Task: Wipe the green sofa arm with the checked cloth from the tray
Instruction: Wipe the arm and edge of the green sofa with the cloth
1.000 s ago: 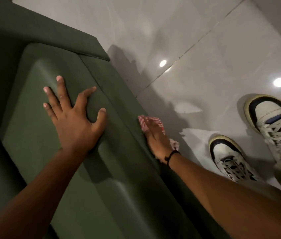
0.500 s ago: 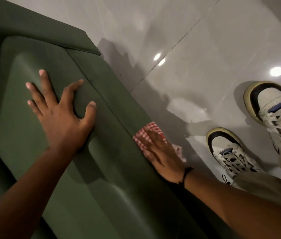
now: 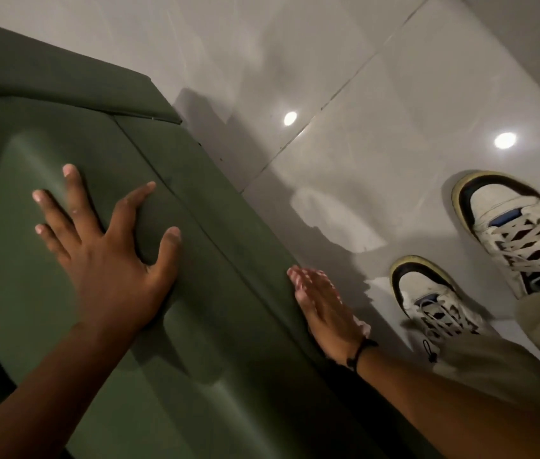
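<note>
The green sofa arm runs from upper left to lower right. My left hand lies flat on its top, fingers spread, holding nothing. My right hand presses flat against the arm's outer side, over the red-and-white checked cloth. The cloth is almost wholly hidden under the hand; only small bits show at the fingertips and near the wrist. A black band circles my right wrist.
A glossy pale tiled floor lies to the right of the sofa, with two light reflections. My two white and black sneakers stand on it close to the sofa arm. The sofa back rises at upper left.
My right hand has slid the cloth down along the outer side of the arm, so less of the cloth shows. My left hand stays planted on top.
</note>
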